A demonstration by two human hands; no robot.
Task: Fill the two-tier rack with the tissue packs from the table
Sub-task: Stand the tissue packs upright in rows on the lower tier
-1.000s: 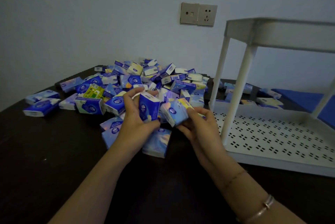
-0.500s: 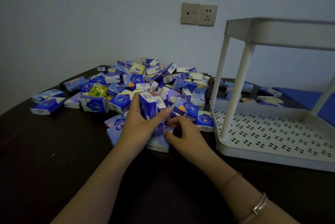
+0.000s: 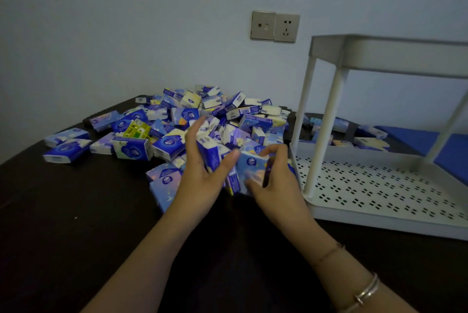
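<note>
Both hands work at the near edge of the pile of tissue packs (image 3: 202, 120), which is heaped on the dark counter (image 3: 76, 224) to the left of the white two-tier rack (image 3: 379, 186).

**Left hand.** The left hand (image 3: 200, 181) holds an upright blue pack (image 3: 211, 154) on edge. The thumb presses one broad face and the fingers extend behind the other, so the grip is closed on the pack. Holding the pack on edge appears to present a flat face for the next pack to be pressed against.

**Right hand.** The right hand (image 3: 273, 181) is closed around a pale blue pack (image 3: 249, 164), with the fingertips curled over its top edge and the thumb below. A second, darker pack may sit in the same grip; blur prevents confirmation. This hand brings its pack up against the left-hand pack, which suggests the packs are being gathered into a small stack so that several transfer in one move.

**Rack.** The perforated lower tier (image 3: 379, 191) is bare where visible. The contents of the upper tier (image 3: 392, 57) cannot be seen from this angle. The rack stands just beside the hands, keeping the carry short.

**Progress.** Judged from the bare lower tier and the large pile, the task is at an early stage. More packs lie on the counter behind the rack.
</note>
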